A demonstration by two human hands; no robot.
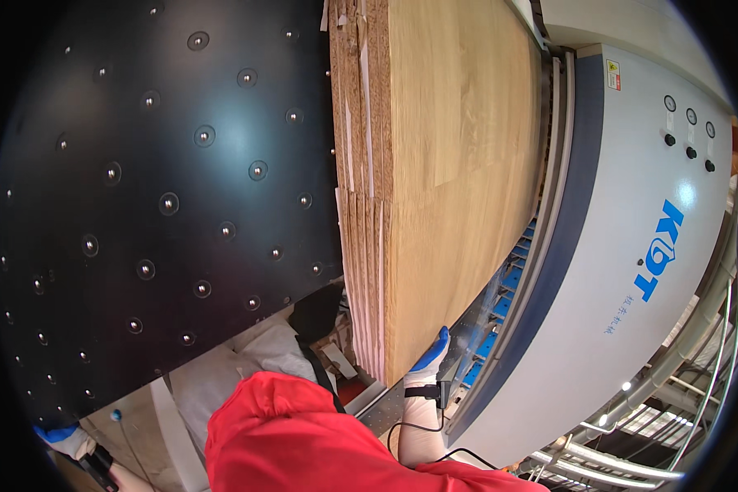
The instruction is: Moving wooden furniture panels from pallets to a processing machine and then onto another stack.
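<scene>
My right hand (429, 357), in a white and blue glove, is at the near right corner of a stack of wood-grain boards (459, 115). Its visible fingers look stretched along the top board's edge, and part of the hand is hidden there. The layered brown board edges (365, 279) face left, with pale strips between them. Far to the lower left, my left hand (60, 439) wears the same kind of glove. Its fingers reach out beside the near edge of a black table (180, 246) studded with metal balls, with nothing visible in them.
A large grey-white machine housing (631, 221) with gauges and knobs (690, 135) runs along the right. Blue slats (488, 340) show between it and the boards. A black strap (443, 394) with a cable circles my right wrist. Grey cloth-like material (271, 348) lies below the table.
</scene>
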